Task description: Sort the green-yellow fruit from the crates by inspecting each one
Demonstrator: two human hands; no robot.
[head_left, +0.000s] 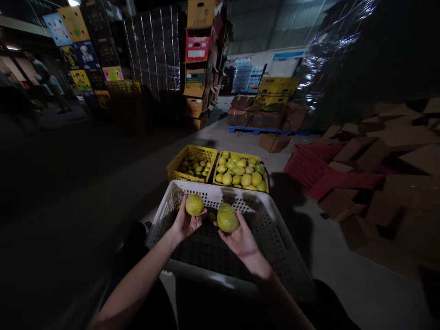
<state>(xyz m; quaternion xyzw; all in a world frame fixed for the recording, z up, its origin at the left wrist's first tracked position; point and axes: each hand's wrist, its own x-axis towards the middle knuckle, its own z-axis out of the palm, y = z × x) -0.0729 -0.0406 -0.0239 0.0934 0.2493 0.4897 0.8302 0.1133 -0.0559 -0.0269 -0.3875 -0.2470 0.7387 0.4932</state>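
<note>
Over a white perforated crate point(220, 276), both my hands hold yellow-green fruit. My left hand point(184, 223) grips a round fruit point(194, 205), its thumb at the left side and fingers beneath. A larger, lumpy fruit point(227, 218) rests in my right hand point(243, 238); whether it is one piece or two pressed together, I cannot tell. The two hands are apart. Just beyond the white crate stand two yellow crates: the left one point(174, 173) holds smaller green and yellow fruits, and the right one point(215, 179) is heaped with larger ones.
Red crates point(323, 176) and a pile of cardboard boxes point(405, 151) lie on the right. Behind are a blue pallet point(256, 130) with boxes, a small carton point(274, 142) and a tall box stack point(197, 78). A person point(46, 78) stands far left.
</note>
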